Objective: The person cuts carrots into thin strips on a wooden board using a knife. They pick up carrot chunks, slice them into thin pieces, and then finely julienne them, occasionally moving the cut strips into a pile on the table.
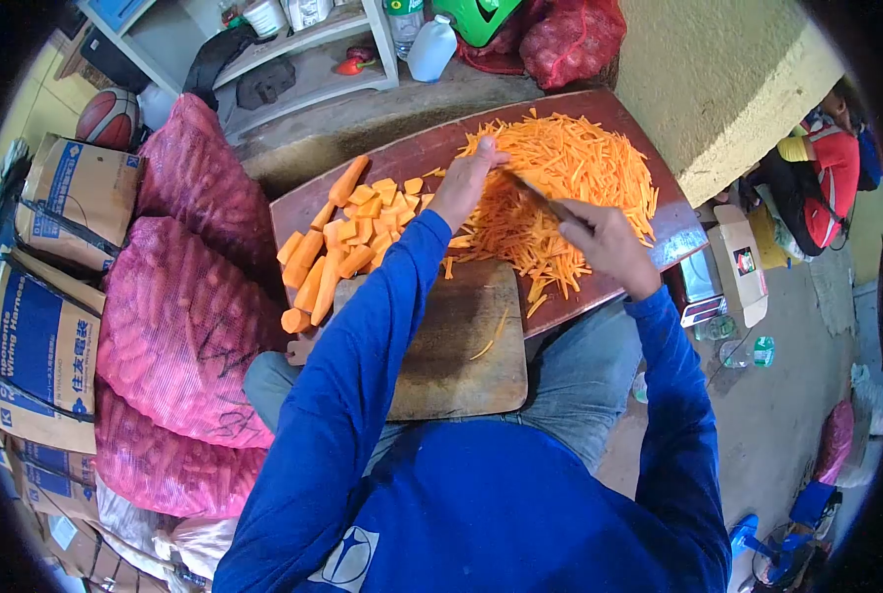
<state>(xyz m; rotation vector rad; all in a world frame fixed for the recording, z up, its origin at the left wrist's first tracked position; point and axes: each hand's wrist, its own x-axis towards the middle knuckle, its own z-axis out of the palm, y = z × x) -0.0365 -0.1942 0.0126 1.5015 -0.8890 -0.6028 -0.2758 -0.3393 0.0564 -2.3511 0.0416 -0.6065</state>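
Observation:
My right hand (604,245) is closed round the handle of a knife (543,198), whose blade points up and left over a large pile of shredded carrot (585,163). At the pile's left edge is my left hand (469,183), its fingers against the shreds; whether it grips any is hidden. Left of it, peeled whole carrots and carrot chunks (367,219) lie on the dark red table (659,133). A wooden cutting board (461,346) rests across my lap, with a few thin shreds on it.
Pink mesh sacks (179,336) of carrots and cardboard boxes (41,346) are stacked at the left. Behind the table are a shelf (308,84), a white jug (431,49) and a red mesh sack (572,44). Another person (822,188) is at the far right.

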